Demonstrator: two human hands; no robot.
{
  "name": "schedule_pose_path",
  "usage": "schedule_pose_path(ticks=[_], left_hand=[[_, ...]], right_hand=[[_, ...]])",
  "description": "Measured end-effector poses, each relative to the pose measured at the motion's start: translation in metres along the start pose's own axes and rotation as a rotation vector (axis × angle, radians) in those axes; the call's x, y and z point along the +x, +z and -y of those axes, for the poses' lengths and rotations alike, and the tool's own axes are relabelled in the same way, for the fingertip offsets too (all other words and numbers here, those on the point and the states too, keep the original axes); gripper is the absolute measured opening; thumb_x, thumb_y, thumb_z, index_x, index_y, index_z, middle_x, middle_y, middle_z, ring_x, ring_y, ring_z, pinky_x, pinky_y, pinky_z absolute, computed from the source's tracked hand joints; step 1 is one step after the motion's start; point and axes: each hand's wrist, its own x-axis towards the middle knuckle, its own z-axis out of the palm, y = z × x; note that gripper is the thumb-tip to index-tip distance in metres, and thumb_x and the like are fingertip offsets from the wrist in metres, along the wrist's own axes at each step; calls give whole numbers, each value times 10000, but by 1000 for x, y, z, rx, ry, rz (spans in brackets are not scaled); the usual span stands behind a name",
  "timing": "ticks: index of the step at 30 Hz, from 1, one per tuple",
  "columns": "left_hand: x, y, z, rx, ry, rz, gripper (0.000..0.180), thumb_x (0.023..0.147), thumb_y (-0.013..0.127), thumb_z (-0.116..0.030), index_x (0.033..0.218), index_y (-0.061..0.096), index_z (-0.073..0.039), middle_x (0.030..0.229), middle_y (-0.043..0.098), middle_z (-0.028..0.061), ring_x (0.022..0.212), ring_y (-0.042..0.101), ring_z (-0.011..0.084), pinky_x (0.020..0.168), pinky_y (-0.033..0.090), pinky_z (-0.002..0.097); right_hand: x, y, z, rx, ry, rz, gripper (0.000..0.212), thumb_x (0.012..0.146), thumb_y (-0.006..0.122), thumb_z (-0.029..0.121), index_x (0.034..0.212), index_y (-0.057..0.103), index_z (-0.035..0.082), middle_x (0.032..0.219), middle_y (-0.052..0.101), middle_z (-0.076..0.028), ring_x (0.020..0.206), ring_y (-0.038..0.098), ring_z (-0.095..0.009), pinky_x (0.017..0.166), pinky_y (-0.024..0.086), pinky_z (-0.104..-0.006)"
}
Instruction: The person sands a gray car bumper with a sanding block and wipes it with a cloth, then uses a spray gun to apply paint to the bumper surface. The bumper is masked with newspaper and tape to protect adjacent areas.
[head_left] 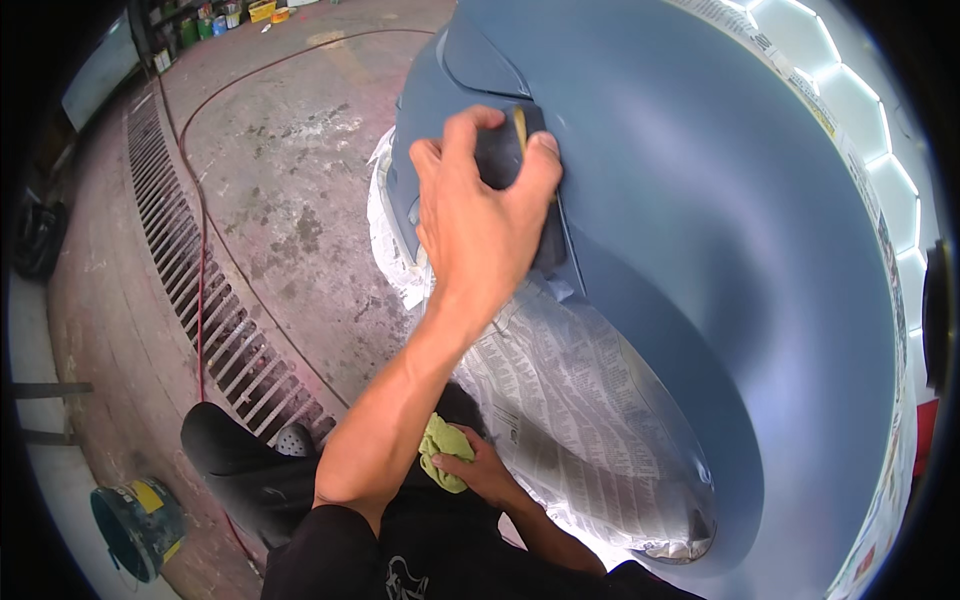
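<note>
L hand (475,210) part-closed: thumb to the right, fingers to the left, gripping a long dark-grey block w/ a yellowish strip (496,156). Block's apparently up against the far-left part of a big curved matt blue-grey body panel (650,110). R hand (484,468), near side by the lap & apart from the panel, is curled round a crumpled yellow-green cloth (441,455).

Done, as far as shows: masking's in place, i.e. creased grey printed paper (590,390) nr centre, torn white sheeting (384,215) at the panel's left edge, a newsprint strip (848,170) down the right. Coat's on & looks even, prob. primer.

In hand: prob. rubbing down w/ block. Can't tell how much is covered; no clear line betw. worked & unworked areas.

Left, my guess: much of the broad surface to the right, if it's all to be rubbed. Masking not yet off; finish not glossy.
</note>
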Motion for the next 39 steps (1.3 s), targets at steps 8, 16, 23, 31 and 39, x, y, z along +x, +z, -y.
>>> schedule_pose_path(ticks=[8,16,23,31,39], left_hand=[[11,1,9,15,87,-39,593,957,818,-508,1381,689,-114,1217,550,171,1090,668,357,958,553,486],[7,0,7,6,41,-25,578,964,816,-499,1378,688,-117,1211,560,173,1083,673,351,984,557,485],[-10,-2,12,26,72,-7,579,978,807,-501,1398,692,-119,1225,573,185,1058,686,351,952,577,468],[-17,-5,11,-21,36,30,561,974,820,-481,1396,698,-133,1250,575,190,1096,694,367,986,564,480],[-32,-6,9,16,86,25,538,980,806,-468,1398,698,-146,1225,564,186,1093,687,368,960,569,478]], right_hand=[[24,11,-3,40,-61,32,691,1016,877,259,1596,557,63,1385,738,-55,1252,707,-154,1100,556,-345],[16,4,2,-34,-54,14,733,996,892,252,1606,543,46,1390,715,-77,1267,684,-170,1110,547,-368],[9,3,4,-41,-29,21,741,1000,889,266,1614,538,47,1395,719,-79,1278,687,-172,1118,547,-371],[2,-4,-1,-41,-24,-10,714,1008,882,265,1602,546,57,1394,728,-67,1266,700,-160,1104,556,-356],[-5,-4,0,-35,-2,-15,725,993,894,251,1600,554,48,1373,725,-67,1248,694,-166,1102,555,-365]])
